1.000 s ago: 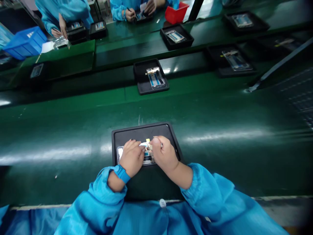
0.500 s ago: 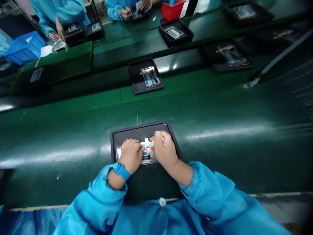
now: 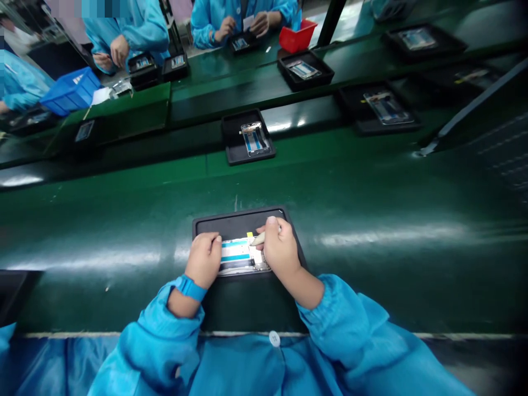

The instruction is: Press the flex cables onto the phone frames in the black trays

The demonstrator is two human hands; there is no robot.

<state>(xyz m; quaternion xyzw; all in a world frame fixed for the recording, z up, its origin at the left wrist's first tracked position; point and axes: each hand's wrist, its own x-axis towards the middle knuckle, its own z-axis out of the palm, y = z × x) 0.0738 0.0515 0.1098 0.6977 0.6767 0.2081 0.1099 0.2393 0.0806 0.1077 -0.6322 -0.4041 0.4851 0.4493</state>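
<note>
A black tray (image 3: 239, 223) lies on the green belt right in front of me. In it rests a phone frame (image 3: 239, 257) with blue and white strips inside and a small yellow tab at its top edge. My left hand (image 3: 203, 259) sits curled on the frame's left end, holding it down. My right hand (image 3: 280, 248) is closed round a thin pale stick tool (image 3: 258, 239), whose tip rests at the frame's upper right near the yellow tab.
The green conveyor (image 3: 371, 187) carries more black trays with phone frames, one at the middle (image 3: 247, 137) and one to the right (image 3: 381, 107). Across the line, people in blue coats (image 3: 127, 33) work beside a blue bin (image 3: 70, 91) and a red bin (image 3: 297, 36).
My left hand has slid left off the middle of the frame, uncovering its blue and white inside. My right hand stays on the stick tool at the top edge.
</note>
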